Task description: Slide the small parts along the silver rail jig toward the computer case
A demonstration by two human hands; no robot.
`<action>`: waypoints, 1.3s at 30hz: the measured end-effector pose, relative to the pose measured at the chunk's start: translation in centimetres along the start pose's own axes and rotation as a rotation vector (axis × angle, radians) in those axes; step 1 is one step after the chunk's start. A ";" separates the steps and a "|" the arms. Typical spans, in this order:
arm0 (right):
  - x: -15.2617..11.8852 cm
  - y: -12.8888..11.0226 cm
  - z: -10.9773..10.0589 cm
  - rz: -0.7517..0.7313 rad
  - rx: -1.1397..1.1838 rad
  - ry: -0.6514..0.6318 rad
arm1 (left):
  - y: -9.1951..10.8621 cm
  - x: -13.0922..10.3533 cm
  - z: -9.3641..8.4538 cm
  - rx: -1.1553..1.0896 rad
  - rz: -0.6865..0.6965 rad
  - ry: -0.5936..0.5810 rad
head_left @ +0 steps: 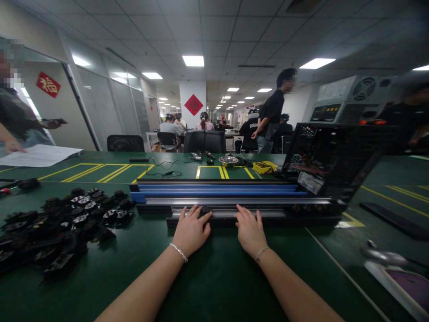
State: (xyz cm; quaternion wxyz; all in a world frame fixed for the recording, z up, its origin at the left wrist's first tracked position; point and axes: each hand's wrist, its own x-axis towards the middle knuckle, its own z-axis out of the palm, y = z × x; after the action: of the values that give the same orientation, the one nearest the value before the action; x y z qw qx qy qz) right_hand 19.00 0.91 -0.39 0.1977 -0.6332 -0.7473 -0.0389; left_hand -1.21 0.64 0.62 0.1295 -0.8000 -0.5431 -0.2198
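Note:
Long metal rails lie side by side across the green table [214,277], one of them a blue rail [217,192]. My left hand [191,230] rests on the nearest black and silver rail [284,218], its fingers spread. A small black part [205,209] sits on that rail by my left fingertips. Further right, my right hand [250,230] lies on the same rail with its fingers apart. Neither hand is wrapped round anything.
A pile of black parts [80,214] spreads at the left. An open computer case [338,156] stands at the rails' right end. Behind are a metal bowl [228,160] and a yellow tray [264,167]. A person [16,116] stands beyond the table's left side.

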 end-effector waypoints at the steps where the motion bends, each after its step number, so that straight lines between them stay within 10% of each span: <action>1: 0.0 0.0 0.0 0.001 -0.001 0.000 | 0.0 0.0 0.0 -0.001 -0.005 -0.003; 39: 0.0 0.1 0.1 0.002 -0.001 0.002 | -1.0 0.5 -0.9 0.104 -0.130 -0.009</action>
State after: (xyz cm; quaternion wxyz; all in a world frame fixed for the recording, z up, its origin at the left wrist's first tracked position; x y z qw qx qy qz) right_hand 19.10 0.98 -0.49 0.1981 -0.6341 -0.7464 -0.0395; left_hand -2.16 0.98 1.60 0.1540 -0.7561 -0.6052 -0.1958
